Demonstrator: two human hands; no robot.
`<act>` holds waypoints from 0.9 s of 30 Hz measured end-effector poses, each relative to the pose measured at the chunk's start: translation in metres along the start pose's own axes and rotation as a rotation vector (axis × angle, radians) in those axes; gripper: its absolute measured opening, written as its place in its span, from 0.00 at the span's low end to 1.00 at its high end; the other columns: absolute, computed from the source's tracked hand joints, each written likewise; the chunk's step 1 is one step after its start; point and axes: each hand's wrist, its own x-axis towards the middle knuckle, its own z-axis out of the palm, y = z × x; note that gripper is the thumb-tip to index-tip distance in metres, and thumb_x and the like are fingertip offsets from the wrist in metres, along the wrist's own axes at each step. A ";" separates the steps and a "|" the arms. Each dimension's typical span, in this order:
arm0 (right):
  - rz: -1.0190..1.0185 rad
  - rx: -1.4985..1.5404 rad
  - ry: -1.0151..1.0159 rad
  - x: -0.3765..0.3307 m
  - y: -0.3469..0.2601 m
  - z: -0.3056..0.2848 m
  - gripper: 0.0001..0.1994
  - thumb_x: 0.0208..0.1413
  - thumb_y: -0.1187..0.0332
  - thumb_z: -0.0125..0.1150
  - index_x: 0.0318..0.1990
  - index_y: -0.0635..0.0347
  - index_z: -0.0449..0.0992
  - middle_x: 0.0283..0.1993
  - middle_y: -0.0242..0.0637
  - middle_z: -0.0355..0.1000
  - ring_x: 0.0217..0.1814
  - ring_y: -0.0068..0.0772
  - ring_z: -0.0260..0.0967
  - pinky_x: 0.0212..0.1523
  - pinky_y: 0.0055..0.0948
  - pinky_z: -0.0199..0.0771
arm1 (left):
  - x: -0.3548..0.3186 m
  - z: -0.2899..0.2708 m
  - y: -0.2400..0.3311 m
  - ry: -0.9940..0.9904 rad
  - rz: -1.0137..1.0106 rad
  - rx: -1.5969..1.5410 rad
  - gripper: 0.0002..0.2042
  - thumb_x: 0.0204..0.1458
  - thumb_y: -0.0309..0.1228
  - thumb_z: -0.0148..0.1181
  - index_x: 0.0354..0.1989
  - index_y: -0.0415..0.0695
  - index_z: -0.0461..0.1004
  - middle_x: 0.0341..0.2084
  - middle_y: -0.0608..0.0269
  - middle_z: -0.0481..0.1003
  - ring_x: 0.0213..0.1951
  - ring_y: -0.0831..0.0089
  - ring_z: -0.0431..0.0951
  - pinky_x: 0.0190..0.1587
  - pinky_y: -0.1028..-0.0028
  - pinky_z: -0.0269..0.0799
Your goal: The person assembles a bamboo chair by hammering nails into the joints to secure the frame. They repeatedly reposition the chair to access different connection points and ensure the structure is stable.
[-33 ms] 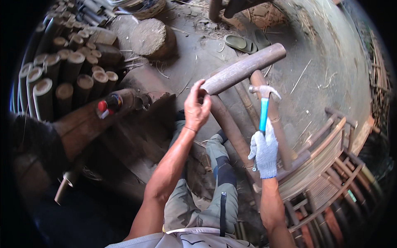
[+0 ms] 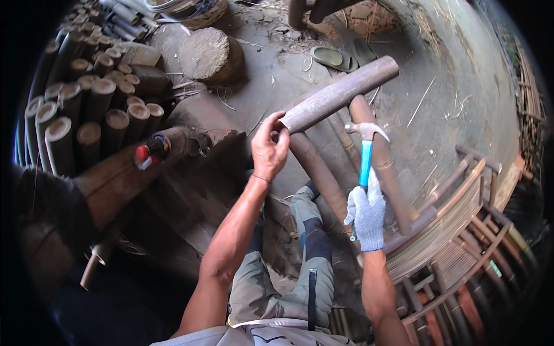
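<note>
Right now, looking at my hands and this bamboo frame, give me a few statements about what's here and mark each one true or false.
1. The right hand wears a white knit glove and holds a hammer by its blue handle. True.
2. The left hand is gloved too. False: it is bare, with a thin band at the wrist.
3. The left hand grips the near end of the top bamboo pole. True.
4. The hammer head rests on the ground. False: it is raised beside the upright pole.
5. Cut bamboo tubes stand on the right. False: they are on the left.
</note>
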 end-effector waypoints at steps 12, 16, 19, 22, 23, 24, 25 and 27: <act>-0.051 0.177 -0.014 -0.021 0.081 0.080 0.20 0.65 0.66 0.52 0.58 0.69 0.62 0.31 0.36 0.70 0.23 0.23 0.68 0.26 0.26 0.70 | 0.007 -0.036 -0.039 -0.214 0.301 0.422 0.08 0.45 0.26 0.72 0.34 0.45 0.82 0.38 0.63 0.77 0.44 0.67 0.75 0.45 0.69 0.73; -0.167 -0.091 0.077 -0.010 0.091 0.091 0.12 0.63 0.68 0.54 0.49 0.66 0.67 0.28 0.43 0.69 0.26 0.38 0.71 0.29 0.36 0.71 | 0.011 -0.033 -0.039 -0.210 0.303 0.415 0.07 0.45 0.27 0.72 0.34 0.45 0.82 0.36 0.64 0.77 0.42 0.68 0.75 0.45 0.70 0.72; -0.456 -0.283 0.216 -0.007 0.096 0.103 0.09 0.62 0.69 0.54 0.45 0.65 0.71 0.29 0.47 0.71 0.28 0.47 0.72 0.29 0.40 0.70 | 0.015 -0.034 -0.040 -0.225 0.321 0.426 0.07 0.46 0.26 0.71 0.34 0.45 0.82 0.36 0.64 0.77 0.41 0.68 0.75 0.43 0.71 0.73; -0.514 -0.342 0.191 -0.008 0.099 0.107 0.08 0.61 0.69 0.55 0.42 0.64 0.72 0.28 0.49 0.72 0.30 0.50 0.73 0.29 0.41 0.71 | 0.016 -0.036 -0.039 -0.232 0.321 0.438 0.06 0.46 0.26 0.71 0.33 0.44 0.81 0.36 0.65 0.77 0.40 0.69 0.75 0.42 0.71 0.73; -0.562 -0.382 0.188 -0.006 0.103 0.108 0.08 0.60 0.68 0.56 0.41 0.64 0.72 0.28 0.49 0.71 0.29 0.51 0.73 0.29 0.41 0.71 | 0.015 -0.036 -0.039 -0.229 0.314 0.440 0.06 0.46 0.26 0.71 0.33 0.44 0.81 0.36 0.65 0.77 0.40 0.69 0.75 0.41 0.72 0.73; -0.673 -0.602 0.216 0.003 0.116 0.111 0.09 0.62 0.66 0.53 0.40 0.64 0.71 0.26 0.49 0.71 0.26 0.50 0.72 0.26 0.39 0.70 | 0.015 -0.034 -0.037 -0.233 0.312 0.437 0.06 0.46 0.26 0.71 0.33 0.44 0.81 0.36 0.65 0.77 0.40 0.69 0.75 0.40 0.72 0.73; -0.514 -0.616 0.191 0.011 0.110 0.115 0.10 0.62 0.64 0.55 0.38 0.63 0.71 0.26 0.50 0.72 0.26 0.52 0.73 0.25 0.42 0.71 | 0.014 -0.034 -0.038 -0.232 0.308 0.439 0.06 0.46 0.26 0.71 0.33 0.44 0.81 0.35 0.64 0.77 0.40 0.69 0.75 0.40 0.72 0.73; -0.197 -0.659 0.131 0.023 0.107 0.122 0.14 0.63 0.59 0.54 0.35 0.62 0.70 0.23 0.51 0.72 0.25 0.56 0.73 0.23 0.47 0.70 | 0.013 -0.034 -0.038 -0.223 0.300 0.446 0.06 0.46 0.26 0.71 0.33 0.44 0.81 0.35 0.64 0.77 0.39 0.69 0.75 0.39 0.72 0.73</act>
